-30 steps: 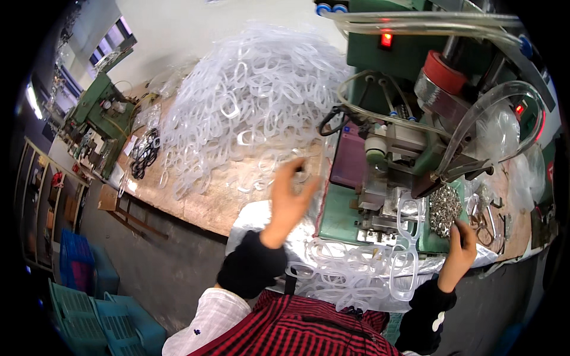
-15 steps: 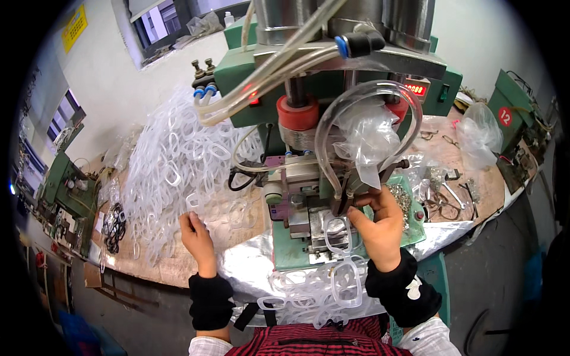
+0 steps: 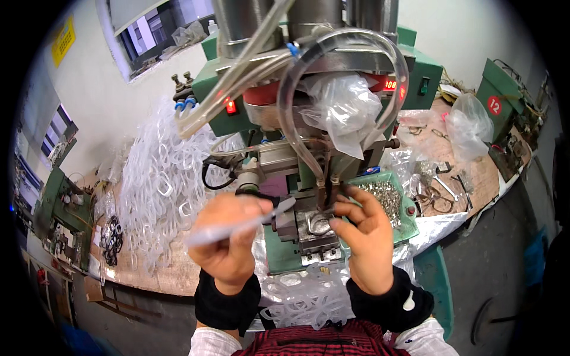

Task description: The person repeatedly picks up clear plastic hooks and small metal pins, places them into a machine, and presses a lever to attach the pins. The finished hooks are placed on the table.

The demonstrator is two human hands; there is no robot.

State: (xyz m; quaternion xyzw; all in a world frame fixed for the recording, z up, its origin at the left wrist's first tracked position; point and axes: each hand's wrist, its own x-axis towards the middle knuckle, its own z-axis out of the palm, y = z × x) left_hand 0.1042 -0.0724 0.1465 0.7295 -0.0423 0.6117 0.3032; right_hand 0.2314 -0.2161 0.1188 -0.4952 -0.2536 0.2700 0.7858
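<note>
A translucent clear eyeglass frame (image 3: 222, 232), seen nearly edge-on, is gripped between the thumb and fingers of my left hand (image 3: 228, 249). Its tip points toward the press, left of the metal jig. My right hand (image 3: 365, 237) is at the right side of that metal jig (image 3: 320, 228), under the press head. Its fingers are bent, with the thumb apart from them, and I make out nothing held there. Several more clear frames (image 3: 306, 302) lie in a heap at my front, below the jig.
The green press (image 3: 208, 83) with hoses stands ahead. A large pile of clear frames (image 3: 163, 184) covers the bench at left. Right of the jig is a green tray (image 3: 407, 228) of small metal parts. Beyond lie a wrench (image 3: 446, 188) and a plastic bag (image 3: 469, 127).
My left hand has come from the pile toward the press, now with a clear frame. The frame hanging by my right hand is gone from there. The press head sits lower; the view has shifted.
</note>
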